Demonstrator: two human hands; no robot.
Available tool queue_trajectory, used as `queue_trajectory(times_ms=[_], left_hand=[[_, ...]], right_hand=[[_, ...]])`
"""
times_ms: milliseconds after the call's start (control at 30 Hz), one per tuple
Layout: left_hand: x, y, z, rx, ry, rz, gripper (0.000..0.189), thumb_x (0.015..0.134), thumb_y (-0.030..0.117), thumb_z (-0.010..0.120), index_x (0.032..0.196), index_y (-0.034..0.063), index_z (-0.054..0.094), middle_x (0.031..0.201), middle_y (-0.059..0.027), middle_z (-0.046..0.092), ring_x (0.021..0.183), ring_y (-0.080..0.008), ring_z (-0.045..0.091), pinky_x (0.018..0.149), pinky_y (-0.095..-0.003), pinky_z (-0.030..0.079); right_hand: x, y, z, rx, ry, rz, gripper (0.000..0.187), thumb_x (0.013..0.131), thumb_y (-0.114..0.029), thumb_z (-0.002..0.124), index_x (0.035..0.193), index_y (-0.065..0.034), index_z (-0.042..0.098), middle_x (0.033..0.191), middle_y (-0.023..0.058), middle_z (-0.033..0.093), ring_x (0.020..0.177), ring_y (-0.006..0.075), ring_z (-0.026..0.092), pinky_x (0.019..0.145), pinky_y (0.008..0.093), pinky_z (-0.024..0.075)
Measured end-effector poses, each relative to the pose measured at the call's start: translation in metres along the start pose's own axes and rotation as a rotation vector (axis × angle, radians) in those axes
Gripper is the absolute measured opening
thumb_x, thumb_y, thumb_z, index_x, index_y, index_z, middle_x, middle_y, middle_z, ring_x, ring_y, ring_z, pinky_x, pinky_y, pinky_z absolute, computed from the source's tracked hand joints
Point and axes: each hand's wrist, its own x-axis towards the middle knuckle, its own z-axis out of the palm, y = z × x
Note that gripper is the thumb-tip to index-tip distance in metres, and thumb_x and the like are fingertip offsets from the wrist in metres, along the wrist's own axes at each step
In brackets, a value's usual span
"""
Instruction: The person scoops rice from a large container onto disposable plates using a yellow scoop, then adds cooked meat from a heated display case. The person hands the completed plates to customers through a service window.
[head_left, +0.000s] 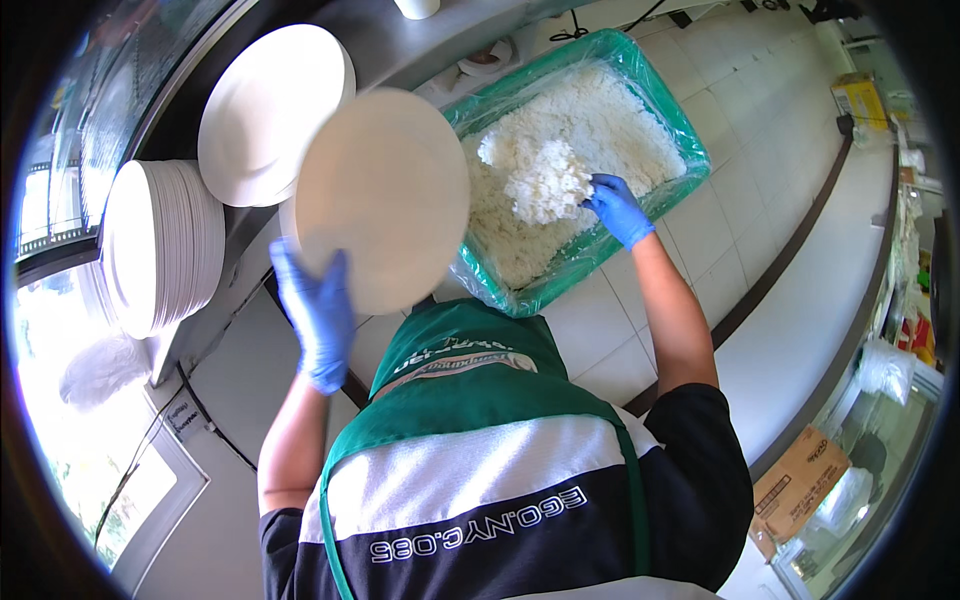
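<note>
My left hand (315, 315), in a blue glove, holds a round pale plate (382, 199) by its lower left edge; the plate is slightly blurred. Just right of it sits a green crate (671, 124) lined with clear plastic and filled with white cooked rice (577, 97). My right hand (619, 210), gloved in blue too, has its fingers closed at the right edge of a bright clump of rice (544, 184) over the crate. Whether a utensil lies under that clump is hidden.
Two stacks of white plates, an upper stack (274, 112) and a lower stack (161, 247), stand on the left beside a window. A white cup (417, 7) is on the grey counter (367, 37). A cardboard box (801, 484) lies at the lower right. Black cables (206, 420) hang at left.
</note>
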Motion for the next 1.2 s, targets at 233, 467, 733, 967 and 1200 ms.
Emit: queue_trajectory(times_ms=[233, 467, 733, 967, 1200], left_hand=[[-0.007, -0.138, 0.062, -0.240, -0.123, -0.427, 0.034, 0.086, 0.002, 0.058, 0.118, 0.0002, 0.047, 0.105, -0.0104, 0.060, 0.094, -0.0164, 0.058, 0.080, -0.0290, 0.048], [-0.007, -0.158, 0.043, -0.392, -0.158, -0.569, 0.034, 0.085, 0.006, 0.062, 0.118, 0.0009, 0.053, 0.102, -0.0092, 0.063, 0.086, -0.0152, 0.061, 0.076, -0.0291, 0.051], [0.002, -0.185, 0.038, -0.394, -0.341, -0.603, 0.035, 0.083, 0.006, 0.066, 0.115, 0.0013, 0.055, 0.100, -0.0091, 0.064, 0.083, -0.0174, 0.063, 0.075, -0.0310, 0.053], [0.003, -0.178, 0.044, -0.547, -0.275, -0.658, 0.036, 0.083, 0.008, 0.066, 0.116, 0.0009, 0.054, 0.101, -0.0092, 0.064, 0.085, -0.0184, 0.063, 0.076, -0.0322, 0.053], [-0.001, -0.149, 0.051, -0.562, -0.257, -0.543, 0.036, 0.085, 0.011, 0.064, 0.117, -0.0008, 0.053, 0.103, -0.0110, 0.063, 0.087, -0.0189, 0.063, 0.075, -0.0319, 0.052]], right_hand=[[-0.044, -0.013, 0.083, -0.754, -0.039, -0.380, 0.009, 0.077, -0.005, 0.065, 0.077, 0.0022, 0.060, 0.094, 0.0066, 0.060, 0.075, 0.0101, 0.053, 0.065, 0.0264, 0.0444], [-0.058, 0.017, 0.183, -1.069, 0.118, -0.676, 0.037, 0.076, -0.009, 0.068, 0.112, -0.0075, 0.059, 0.123, 0.0176, 0.054, 0.111, 0.0329, 0.055, 0.090, 0.0361, 0.0481], [-0.030, 0.048, 0.183, -1.371, 0.129, -0.835, 0.045, 0.076, 0.000, 0.064, 0.120, -0.0076, 0.057, 0.117, 0.0183, 0.058, 0.113, 0.0300, 0.055, 0.090, 0.0376, 0.0492], [-0.037, 0.009, 0.203, -1.503, 0.286, -0.604, 0.017, 0.083, -0.011, 0.061, 0.098, -0.0051, 0.058, 0.096, 0.0206, 0.061, 0.089, 0.0365, 0.060, 0.071, 0.0436, 0.0492], [-0.054, -0.001, 0.184, -1.210, 0.202, -0.693, 0.015, 0.087, -0.017, 0.059, 0.086, -0.0026, 0.054, 0.074, 0.0222, 0.058, 0.070, 0.0398, 0.059, 0.056, 0.0439, 0.0448]])
